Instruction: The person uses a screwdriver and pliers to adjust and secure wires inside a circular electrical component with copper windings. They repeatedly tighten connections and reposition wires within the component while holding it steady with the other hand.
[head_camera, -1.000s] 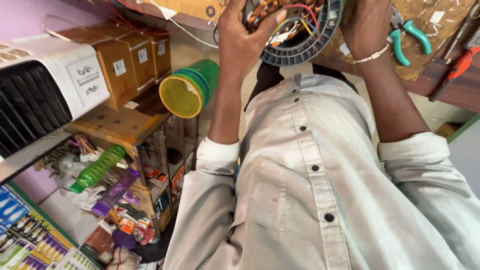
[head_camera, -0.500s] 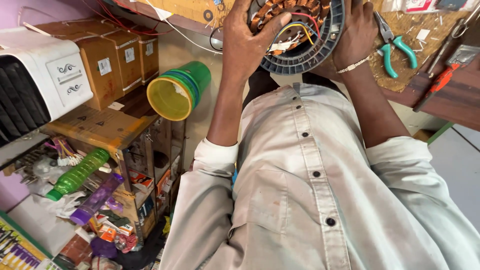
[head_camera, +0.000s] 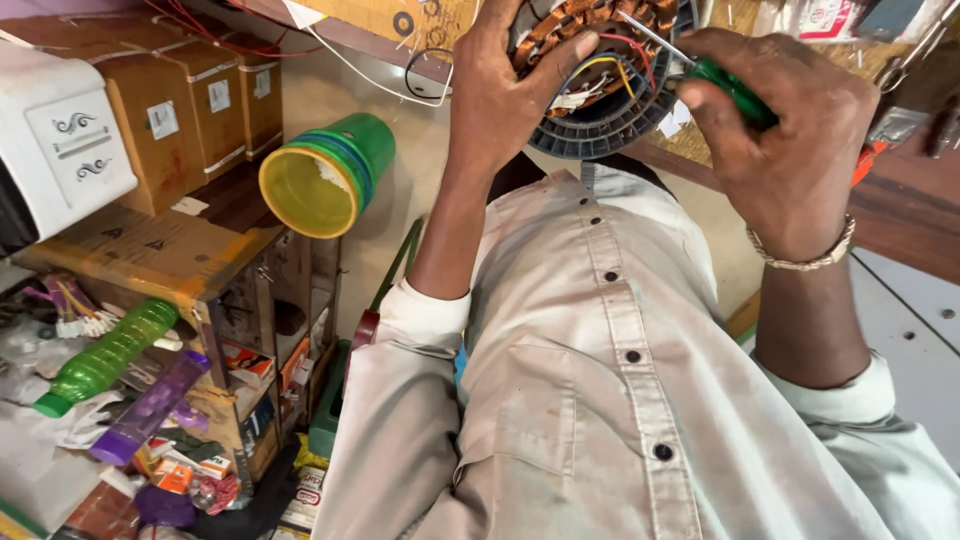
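Pale grey buttoned shirt (head_camera: 600, 400) (dark buttons, rolled sleeves), silver bracelet (head_camera: 805, 255) at right wrist.

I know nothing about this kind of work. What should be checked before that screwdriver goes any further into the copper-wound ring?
1. Hold on the ring: left hand grips the copper-wound ring, thumb across its face. Ok.
2. Hold on the tool: right hand is closed around the green-handled screwdriver. Ok.
3. Blade placement: it runs in above the coloured wires, but its tip is hard to make out. Cannot tell.
4. Thumb clearance: the left thumb lies close beside the blade. Not ok.
5. Whole ring in sight: its upper part is cut off by the picture's edge. Cannot tell.
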